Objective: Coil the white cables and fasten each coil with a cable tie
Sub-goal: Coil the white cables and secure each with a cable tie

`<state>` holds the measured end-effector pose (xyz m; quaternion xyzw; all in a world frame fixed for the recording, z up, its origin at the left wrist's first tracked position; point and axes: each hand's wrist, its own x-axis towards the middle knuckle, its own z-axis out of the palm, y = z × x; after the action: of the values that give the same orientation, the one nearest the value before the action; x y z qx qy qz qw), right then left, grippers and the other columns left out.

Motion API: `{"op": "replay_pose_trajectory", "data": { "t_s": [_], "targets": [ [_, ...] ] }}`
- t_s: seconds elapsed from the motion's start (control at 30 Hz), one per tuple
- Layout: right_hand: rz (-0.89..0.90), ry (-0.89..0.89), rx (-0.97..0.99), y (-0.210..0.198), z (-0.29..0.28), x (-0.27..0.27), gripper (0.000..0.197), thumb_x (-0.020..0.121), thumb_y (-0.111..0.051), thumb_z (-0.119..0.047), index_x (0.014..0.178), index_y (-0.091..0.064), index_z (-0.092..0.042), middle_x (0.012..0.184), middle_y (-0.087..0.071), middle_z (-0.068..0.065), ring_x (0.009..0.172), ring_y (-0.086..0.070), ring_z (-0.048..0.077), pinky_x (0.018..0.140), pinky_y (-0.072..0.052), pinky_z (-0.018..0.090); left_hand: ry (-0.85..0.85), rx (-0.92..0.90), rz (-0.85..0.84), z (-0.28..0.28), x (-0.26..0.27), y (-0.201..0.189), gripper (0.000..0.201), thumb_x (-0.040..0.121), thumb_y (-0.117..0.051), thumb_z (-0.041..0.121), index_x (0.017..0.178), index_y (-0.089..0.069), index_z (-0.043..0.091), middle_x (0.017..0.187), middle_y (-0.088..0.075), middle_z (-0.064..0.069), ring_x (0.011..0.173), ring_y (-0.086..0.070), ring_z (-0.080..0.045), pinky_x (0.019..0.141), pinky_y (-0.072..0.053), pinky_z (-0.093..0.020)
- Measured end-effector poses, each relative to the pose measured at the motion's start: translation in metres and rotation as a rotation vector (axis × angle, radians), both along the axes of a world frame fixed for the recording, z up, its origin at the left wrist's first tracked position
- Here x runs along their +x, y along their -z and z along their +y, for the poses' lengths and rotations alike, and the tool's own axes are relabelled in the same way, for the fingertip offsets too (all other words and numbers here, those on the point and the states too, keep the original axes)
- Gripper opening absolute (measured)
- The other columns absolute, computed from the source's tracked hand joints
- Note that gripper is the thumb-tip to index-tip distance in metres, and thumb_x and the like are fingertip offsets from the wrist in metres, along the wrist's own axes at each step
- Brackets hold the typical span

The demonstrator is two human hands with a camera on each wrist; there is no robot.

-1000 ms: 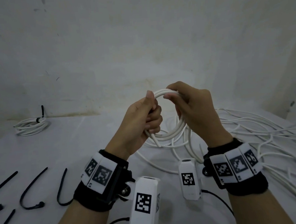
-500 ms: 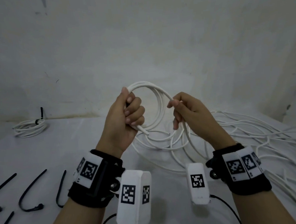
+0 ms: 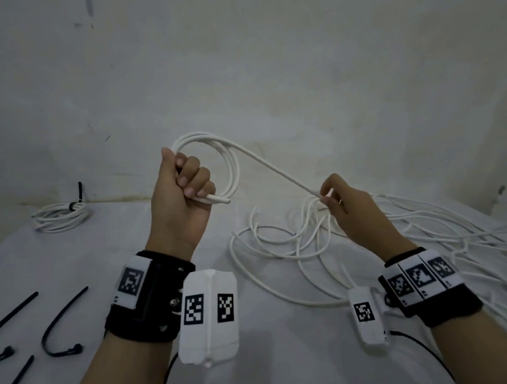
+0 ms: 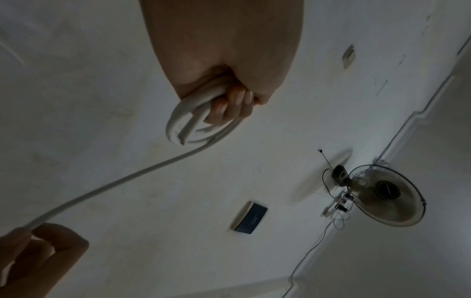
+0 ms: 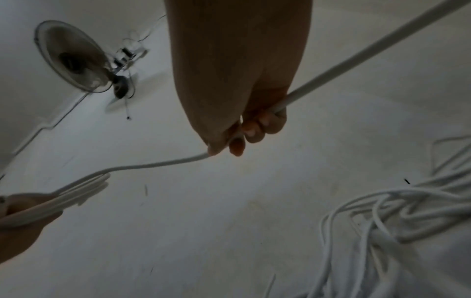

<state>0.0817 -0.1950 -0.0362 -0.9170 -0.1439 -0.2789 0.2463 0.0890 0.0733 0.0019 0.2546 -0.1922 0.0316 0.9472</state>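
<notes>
Head view, white cable (image 3: 274, 166) looped, taut between left hand (image 3: 181, 196), right hand (image 3: 354, 212)

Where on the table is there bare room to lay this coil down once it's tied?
Bare table lies between the finished coil at the back left, the black cable ties at the front left and the left hand. The right half is crowded with loose white cable.
</notes>
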Motion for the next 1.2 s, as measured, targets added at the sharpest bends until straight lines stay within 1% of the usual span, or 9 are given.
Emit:
{"op": "replay_pose_trajectory", "data": {
  "t_s": [0.1,0.23,0.37,0.5,0.63,0.8,0.87,1.03,1.2],
  "targets": [
    [-0.024,-0.029,-0.275,-0.004,0.008,-0.006,0.005,0.094,-0.053,-0.016,0.098,-0.049,-0.018,0.084,-0.057,0.001,0.067,-0.056,0.023,0.060,-0.050,0.040,-0.066,0.033,-0.004,-0.001,0.002,0.001,0.041,0.102,-0.024,0.038,0.069,-0.036,0.019,0.045,-0.029,0.010,0.034,-0.027,-0.003,0.039,-0.027,-0.014],
    [-0.125,-0.133,-0.568,-0.005,0.018,-0.023,0.019,0.086,-0.064,-0.009,0.096,-0.054,-0.022,0.086,-0.054,-0.002,0.058,-0.054,0.021,0.043,-0.043,0.032,-0.118,0.075,-0.009,-0.002,0.005,0.004,0.040,0.103,-0.024,0.038,0.070,-0.036,0.018,0.046,-0.029,0.010,0.036,-0.027,-0.003,0.040,-0.029,-0.015],
    [-0.200,-0.238,-0.622,-0.012,0.031,-0.041,0.019,0.082,-0.064,-0.006,0.091,-0.060,-0.022,0.081,-0.052,-0.006,0.054,-0.052,0.017,0.034,-0.035,0.028,-0.136,0.124,-0.007,-0.010,0.006,0.006,0.039,0.103,-0.025,0.037,0.071,-0.036,0.018,0.047,-0.030,0.010,0.037,-0.027,-0.003,0.041,-0.030,-0.015],
    [-0.251,-0.337,-0.492,-0.025,0.045,-0.053,0.018,0.089,-0.048,-0.019,0.094,-0.066,-0.021,0.086,-0.056,-0.007,0.062,-0.051,0.011,0.040,-0.040,0.028,-0.150,0.203,-0.012,-0.018,0.004,0.010,0.037,0.102,-0.026,0.037,0.072,-0.035,0.018,0.048,-0.031,0.009,0.039,-0.028,-0.003,0.042,-0.031,-0.016],
    [-0.274,-0.372,-0.405,-0.039,0.056,-0.053,0.024,0.093,-0.045,-0.027,0.097,-0.068,-0.020,0.086,-0.054,-0.006,0.062,-0.046,0.008,0.047,-0.038,0.024,-0.127,0.311,-0.043,-0.033,-0.001,0.014,0.035,0.103,-0.025,0.035,0.074,-0.032,0.017,0.048,-0.032,0.009,0.040,-0.029,-0.004,0.043,-0.030,-0.017],
    [-0.341,-0.353,-0.231,-0.046,0.061,-0.040,0.022,0.092,-0.051,-0.031,0.093,-0.068,-0.017,0.083,-0.053,-0.004,0.063,-0.047,0.008,0.052,-0.041,0.028,-0.052,0.522,-0.064,-0.054,-0.012,0.022,0.036,0.103,-0.026,0.031,0.078,-0.041,0.012,0.052,-0.044,0.005,0.046,-0.043,-0.008,0.049,-0.042,-0.021],
    [-0.327,-0.342,-0.128,-0.046,0.058,-0.034,0.015,0.090,-0.059,-0.028,0.088,-0.067,-0.016,0.080,-0.052,-0.007,0.064,-0.046,0.000,0.055,-0.040,0.026,-0.025,0.610,-0.074,-0.060,-0.017,0.025,0.035,0.103,-0.027,0.030,0.084,-0.047,0.009,0.056,-0.052,0.003,0.047,-0.047,-0.009,0.050,-0.045,-0.022],
    [-0.263,-0.310,0.026,-0.040,0.046,-0.020,0.012,0.087,-0.066,-0.021,0.084,-0.065,-0.010,0.071,-0.050,-0.011,0.063,-0.047,0.000,0.060,-0.034,0.014,0.138,0.671,-0.061,-0.062,-0.020,0.026,0.026,0.103,-0.029,0.031,0.095,-0.044,0.011,0.046,-0.033,0.006,0.033,-0.025,-0.004,0.036,-0.026,-0.016],
    [-0.030,-0.211,0.155,-0.034,0.007,-0.024,0.007,0.089,-0.062,-0.011,0.083,-0.064,-0.013,0.063,-0.061,0.000,0.058,-0.058,0.009,0.057,-0.043,0.012,0.122,0.580,0.001,-0.051,-0.011,0.021,0.034,0.102,-0.028,0.030,0.072,-0.036,0.016,0.040,-0.027,0.008,0.027,-0.022,0.000,0.032,-0.020,-0.010]
  ]
}}
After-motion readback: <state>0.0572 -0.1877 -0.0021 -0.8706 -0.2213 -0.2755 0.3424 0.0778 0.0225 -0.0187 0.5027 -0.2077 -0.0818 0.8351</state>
